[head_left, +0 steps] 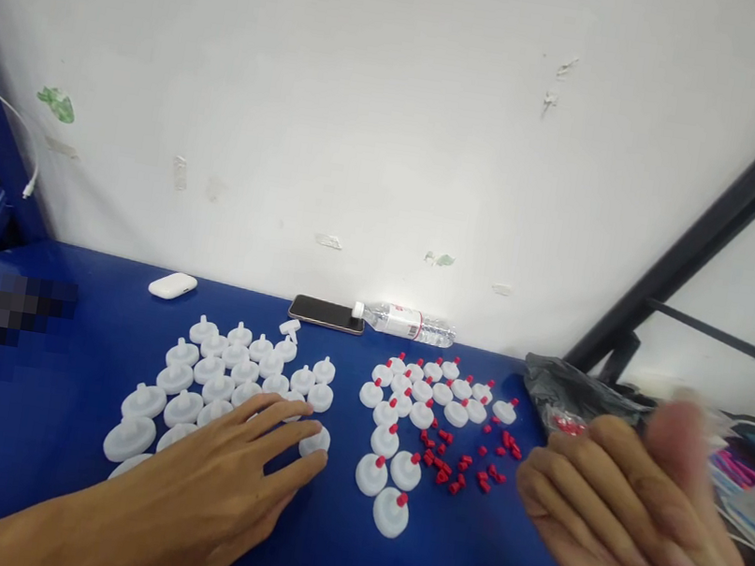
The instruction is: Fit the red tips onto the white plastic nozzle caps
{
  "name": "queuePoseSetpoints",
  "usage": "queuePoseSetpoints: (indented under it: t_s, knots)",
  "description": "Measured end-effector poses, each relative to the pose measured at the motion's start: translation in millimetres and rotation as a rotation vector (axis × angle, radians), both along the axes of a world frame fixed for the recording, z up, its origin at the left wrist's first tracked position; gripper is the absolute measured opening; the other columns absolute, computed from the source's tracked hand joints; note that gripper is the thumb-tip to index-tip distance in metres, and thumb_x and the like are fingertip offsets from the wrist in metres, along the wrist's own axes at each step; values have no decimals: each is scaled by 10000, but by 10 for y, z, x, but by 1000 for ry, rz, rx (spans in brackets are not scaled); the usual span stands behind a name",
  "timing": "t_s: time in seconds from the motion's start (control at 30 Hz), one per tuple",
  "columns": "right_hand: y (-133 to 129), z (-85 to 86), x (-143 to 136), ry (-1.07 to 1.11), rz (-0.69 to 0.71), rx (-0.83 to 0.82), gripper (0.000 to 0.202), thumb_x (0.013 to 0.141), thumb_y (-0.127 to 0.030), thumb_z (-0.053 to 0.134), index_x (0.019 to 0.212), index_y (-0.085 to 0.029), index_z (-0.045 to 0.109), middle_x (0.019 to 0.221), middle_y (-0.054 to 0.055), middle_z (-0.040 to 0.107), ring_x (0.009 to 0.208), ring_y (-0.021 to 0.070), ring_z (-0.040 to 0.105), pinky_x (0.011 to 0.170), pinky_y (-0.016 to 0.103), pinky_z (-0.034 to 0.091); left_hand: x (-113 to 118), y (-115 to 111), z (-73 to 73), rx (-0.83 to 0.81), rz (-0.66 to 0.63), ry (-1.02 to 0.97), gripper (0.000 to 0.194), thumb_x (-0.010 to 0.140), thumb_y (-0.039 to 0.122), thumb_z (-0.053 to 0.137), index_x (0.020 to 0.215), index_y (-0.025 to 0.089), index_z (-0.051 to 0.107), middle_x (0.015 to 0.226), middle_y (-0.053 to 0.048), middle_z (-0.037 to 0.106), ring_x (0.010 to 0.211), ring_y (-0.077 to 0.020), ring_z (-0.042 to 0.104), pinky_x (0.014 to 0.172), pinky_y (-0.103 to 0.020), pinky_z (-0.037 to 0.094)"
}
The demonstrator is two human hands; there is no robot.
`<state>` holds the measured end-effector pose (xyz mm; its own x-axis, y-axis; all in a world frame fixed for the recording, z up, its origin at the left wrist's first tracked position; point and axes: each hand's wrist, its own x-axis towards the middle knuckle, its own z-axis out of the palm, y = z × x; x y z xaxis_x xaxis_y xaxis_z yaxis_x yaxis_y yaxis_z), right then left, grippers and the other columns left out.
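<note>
My left hand (pixel 242 471) reaches over a cluster of white disc-shaped pieces with short stems (pixel 184 407). Its fingers are spread, and the index fingertip is at the edge of a single white disc (pixel 314 442) on the cluster's right. My right hand (pixel 632 520) is raised at the right with its fingers curled in and the thumb up, partly blurred; anything inside it is hidden. Between the hands stand several white discs with red caps on their stems (pixel 391 514). Loose red caps (pixel 441 470) lie scattered to the right of these.
A black phone (pixel 326 314), a clear water bottle (pixel 406 323) and a white case (pixel 173 286) lie along the wall at the back of the blue table (pixel 95 317). A dark plastic bag (pixel 567 387) sits at the right, beside a dark metal frame post (pixel 730 203).
</note>
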<state>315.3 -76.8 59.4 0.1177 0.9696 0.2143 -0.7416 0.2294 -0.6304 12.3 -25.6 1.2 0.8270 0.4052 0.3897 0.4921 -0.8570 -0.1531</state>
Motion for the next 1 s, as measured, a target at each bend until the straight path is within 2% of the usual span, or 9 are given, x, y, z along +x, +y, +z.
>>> queuePoseSetpoints:
  t_s: [0.07,0.13,0.2,0.27,0.37,0.43,0.63,0.83,1.0]
  knots:
    - [26,68,-56,-160,-19,-13,568,1015,-399,660,491,-225,529,368,-121,135,325,44,60,378,124,352,2,-19,21,-43,-29,-26,390,1006,89,454,1346,190,616,1293,-118,691,1238,-324,625,1038,-518,549]
    - [56,110,-73,-470,-105,-27,523,960,-489,705,528,-226,572,367,-91,297,336,55,225,391,153,365,1,-35,29,-87,-47,-54,388,998,69,450,1329,187,615,1263,-117,686,1205,-308,629,1011,-491,568]
    - [89,105,-39,-869,-236,-83,359,878,-568,759,734,-240,727,500,-35,582,429,95,465,449,194,424,-6,-47,24,-118,-61,-88,391,998,56,437,1327,182,608,1245,-120,680,1180,-294,635,980,-463,589]
    - [123,38,45,-1270,-330,-185,302,818,-543,789,948,-271,799,724,13,758,588,167,642,544,250,488,-15,-58,9,-127,-73,-130,397,996,42,426,1326,176,602,1218,-125,680,1167,-281,642,954,-432,608]
    - [179,-153,219,-1743,-212,-333,171,764,-402,756,884,-313,839,841,16,817,732,243,729,658,310,515,-20,-72,-25,-81,-65,-184,423,1002,33,412,1360,179,585,1276,-128,675,1233,-270,633,992,-418,606]
    - [219,-285,316,-1905,-94,-368,176,723,-292,741,856,-335,847,842,2,821,789,255,746,692,309,510,-13,-75,-55,-39,-28,-167,444,1016,54,407,1407,191,567,1367,-122,661,1294,-275,620,1028,-434,593]
    - [331,-383,338,-2008,-62,-409,194,735,-179,701,831,-286,831,797,6,821,742,234,755,663,293,490,13,-50,-148,19,95,-121,440,1032,175,479,1469,152,532,1352,-86,719,1212,-259,697,1042,-396,586]
    - [395,-388,267,-1969,1,-382,174,748,-126,662,680,-232,781,621,4,766,614,208,727,565,265,453,0,-10,-165,-73,115,-62,536,909,276,771,1398,161,583,1310,-98,726,1210,-323,687,1023,-472,595]
    - [341,-340,230,-1837,-39,-217,142,790,-178,695,670,-236,743,609,-6,753,588,190,707,545,252,453,27,10,-145,-195,103,-82,279,902,182,777,1153,226,664,1281,-56,718,1216,-297,681,1011,-452,593]
